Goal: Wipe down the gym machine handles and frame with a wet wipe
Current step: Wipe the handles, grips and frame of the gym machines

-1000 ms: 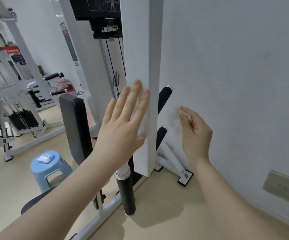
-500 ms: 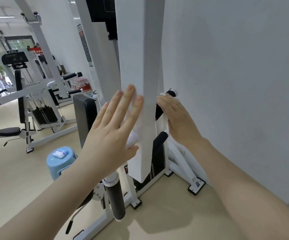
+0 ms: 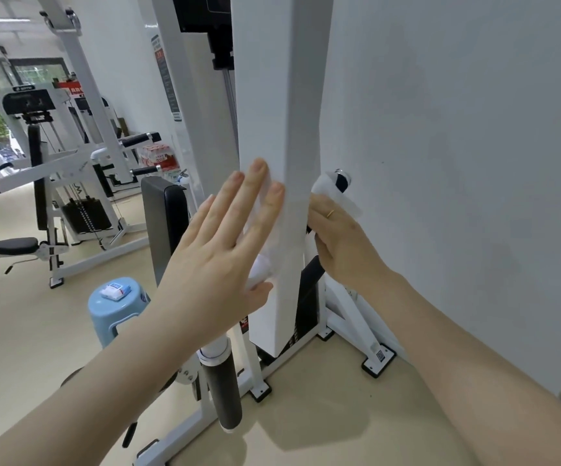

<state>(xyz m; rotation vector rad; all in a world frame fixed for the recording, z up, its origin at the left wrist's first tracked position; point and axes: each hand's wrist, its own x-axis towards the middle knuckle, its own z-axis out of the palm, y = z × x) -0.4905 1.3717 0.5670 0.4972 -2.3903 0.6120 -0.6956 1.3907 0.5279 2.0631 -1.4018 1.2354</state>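
my left hand (image 3: 218, 260) presses a wipe (image 3: 262, 264) flat, fingers spread, on the frame post (image 3: 286, 136); my right hand (image 3: 339, 237) at 3 o'clock pinches another wipe (image 3: 336, 193) round the handle (image 3: 341, 181). i'd keep full contact in long strokes.

White post (image 3: 279, 129), white wipe (image 3: 338, 193), black grip (image 3: 223, 395), pale blue stool (image 3: 111, 317), gold ring (image 3: 330, 213), beige floor (image 3: 20, 331).

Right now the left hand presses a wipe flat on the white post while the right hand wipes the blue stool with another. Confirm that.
Not quite. In the head view the right hand holds its wipe on the black handle behind the white post, not on the blue stool. The left hand does press a wipe flat on the post.
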